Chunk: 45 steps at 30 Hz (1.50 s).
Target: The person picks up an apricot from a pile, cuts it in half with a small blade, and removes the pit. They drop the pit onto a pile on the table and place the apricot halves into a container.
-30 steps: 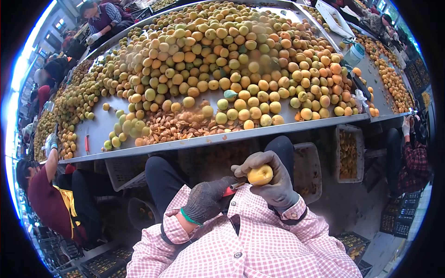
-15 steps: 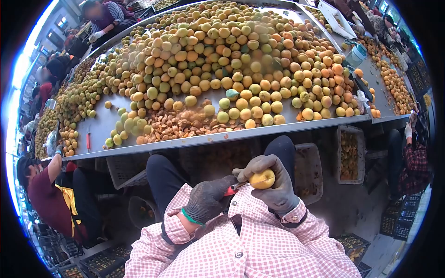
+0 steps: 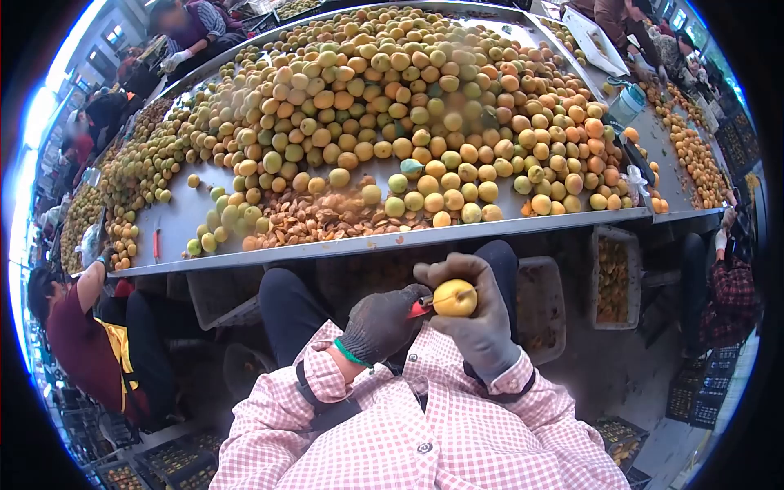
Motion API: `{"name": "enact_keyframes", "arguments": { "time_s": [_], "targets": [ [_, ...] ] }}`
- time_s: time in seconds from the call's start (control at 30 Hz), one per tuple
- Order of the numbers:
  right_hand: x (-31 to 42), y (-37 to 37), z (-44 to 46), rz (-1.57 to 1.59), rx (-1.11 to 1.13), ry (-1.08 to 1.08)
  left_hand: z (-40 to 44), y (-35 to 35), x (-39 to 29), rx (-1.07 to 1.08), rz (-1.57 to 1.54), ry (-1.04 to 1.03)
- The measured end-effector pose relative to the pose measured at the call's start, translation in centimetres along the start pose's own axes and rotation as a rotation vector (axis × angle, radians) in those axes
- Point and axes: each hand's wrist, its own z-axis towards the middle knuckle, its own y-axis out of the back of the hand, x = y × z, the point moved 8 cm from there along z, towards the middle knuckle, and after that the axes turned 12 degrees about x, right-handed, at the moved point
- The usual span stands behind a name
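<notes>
My left hand (image 3: pixel 380 325), in a dark glove with a green cuff edge, is closed around a small red-handled knife (image 3: pixel 420 307). The knife's short metal end points right, touching a yellow apricot (image 3: pixel 454 299). A line or cut runs across the fruit; how deep the blade sits I cannot tell. My right hand (image 3: pixel 487 320), in a grey glove, holds the apricot between thumb and curved fingers. Both hands are above my lap, just in front of the table edge. Beyond them lies a pile of pitted, brownish apricot stones or halves (image 3: pixel 327 219).
A metal table (image 3: pixel 392 245) carries a large heap of apricots (image 3: pixel 367 106). Another red-handled knife (image 3: pixel 157 245) lies at its left. Plastic crates (image 3: pixel 616 278) and a bin (image 3: pixel 541 302) stand below. Co-workers sit left (image 3: pixel 90 327) and right (image 3: pixel 731 294).
My right hand has turned and its fingers have opened wider around the apricot, which moved slightly left and up. My left hand with the knife has shifted slightly up and right.
</notes>
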Motion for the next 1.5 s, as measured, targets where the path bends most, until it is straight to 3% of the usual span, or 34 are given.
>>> {"name": "enact_keyframes", "arguments": {
  "time_s": [0.03, 0.07, 0.17, 0.23, 0.3, 0.43, 0.53, 0.63, 0.7, 0.83, 0.9, 1.0, 1.07, 1.13, 1.17, 1.2, 1.23, 1.3, 1.37, 1.43, 1.5],
  "targets": [
    [-0.5, 0.5, 0.3, 0.114, -0.026, -0.014, -0.2, -0.2, 0.3, -0.005, 0.001, 0.002],
    [-1.8, 1.9, 0.2, -0.054, -0.073, -0.01, -0.2, -0.7, 1.0, 0.01, -0.033, 0.031],
    [-2.3, 1.5, -0.3, -0.025, -0.049, -0.122, -0.4, -1.1, 1.5, 0.005, -0.067, 0.022],
    [-1.5, 0.5, -0.1, -0.025, 0.049, -0.027, -0.7, -1.4, 1.3, -0.015, -0.078, -0.005],
    [-1.1, -1.1, 0.4, 0.445, 0.107, 0.021, -1.0, -1.4, 1.2, -0.04, -0.106, -0.017],
    [-2.7, -1.1, 0.9, 0.566, 0.137, 0.015, -1.4, -0.9, 1.0, -0.094, -0.109, -0.061],
    [-4.2, 0.2, 0.5, 0.461, 0.011, -0.025, -1.5, -2.1, 2.8, -0.12, -0.174, -0.016],
    [-5.8, 3.6, 0.5, 0.531, -0.149, -0.051, -2.1, -4.9, 5.4, -0.004, -0.292, 0.128],
    [-4.4, 3.7, 1.3, 0.952, 0.033, 0.012, -3.3, -4.6, 6.3, -0.162, -0.816, 0.03],
    [-4.0, 3.7, 0.4, 0.857, -0.144, -0.222, -3.0, -1.2, 5.0, -0.264, -0.914, -0.048],
    [-4.4, 2.8, 0.8, 0.993, 0.087, -0.195, -2.0, 0.1, 4.3, -0.239, -0.861, 0.025],
    [-5.7, 3.1, 0.6, 0.87, -0.044, -0.189, -0.9, 0.7, 3.2, -0.163, -0.842, 0.086],
    [-7.3, 2.9, 0.2, 0.881, -0.214, -0.304, -0.4, 0.4, 2.9, -0.146, -0.897, 0.088],
    [-9.3, 2.5, -0.6, 0.748, -0.135, -0.358, 0.0, -1.2, 2.9, 0.008, -1.036, 0.146],
    [-10.1, 2.1, -0.8, 0.613, -0.055, -0.41, 0.1, -1.4, 3.2, 0.009, -1.039, 0.148],
    [-7.9, 0.8, -1.2, 0.36, -0.037, -0.475, 0.2, -0.5, 2.9, -0.029, -0.799, 0.06],
    [-8.1, 1.0, -1.4, 0.359, -0.037, -0.48, 0.3, 0.4, 2.3, -0.068, -0.559, -0.025],
    [-8.3, 1.7, -1.7, 0.091, 0.071, -0.473, -0.2, 0.8, 2.3, -0.018, -0.545, 0.0],
    [-7.8, 1.3, -1.1, 0.255, 0.105, -0.37, -0.3, 1.3, 0.9, 0.037, -0.472, -0.102],
    [-5.8, 0.5, -0.5, 0.628, -0.15, -0.306, -0.2, 0.8, 1.1, 0.044, -0.434, -0.127],
    [-8.3, 1.3, -1.1, 0.675, -0.077, -0.314, 0.1, 1.0, 0.9, 0.011, -0.358, -0.15]
  ]
}}
